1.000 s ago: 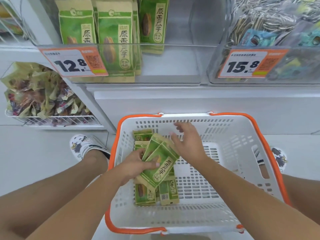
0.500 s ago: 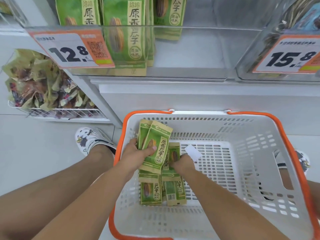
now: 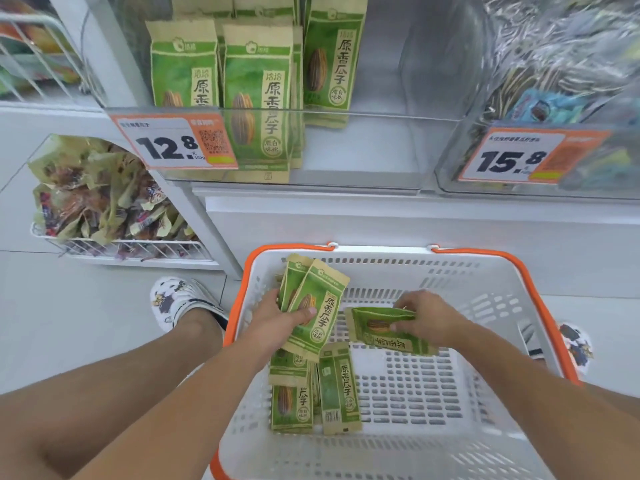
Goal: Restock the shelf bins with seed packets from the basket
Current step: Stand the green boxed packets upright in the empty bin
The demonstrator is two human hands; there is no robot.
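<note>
A white basket with an orange rim (image 3: 498, 258) sits on the floor below the shelf. My left hand (image 3: 277, 315) grips a small stack of green seed packets (image 3: 320, 306) over the basket's left side. My right hand (image 3: 429, 318) holds one more green packet (image 3: 377, 329), lying sideways above the basket floor. Three or so packets (image 3: 337, 386) still lie on the basket bottom. Above, a clear shelf bin (image 3: 363, 150) with the 12.8 price tag (image 3: 173, 142) holds upright green packets (image 3: 256, 88) on its left half.
To the right, a second clear bin (image 3: 519, 98) marked 15.8 holds striped and blue packs. A wire basket of mixed snack bags (image 3: 104, 202) sits low at left. My patterned shoes (image 3: 180, 299) stand beside the basket on the pale floor.
My right hand has lifted one packet off the pile in the basket and drawn it to the right. The left hand keeps its stack. The view has tilted up toward the shelf.
</note>
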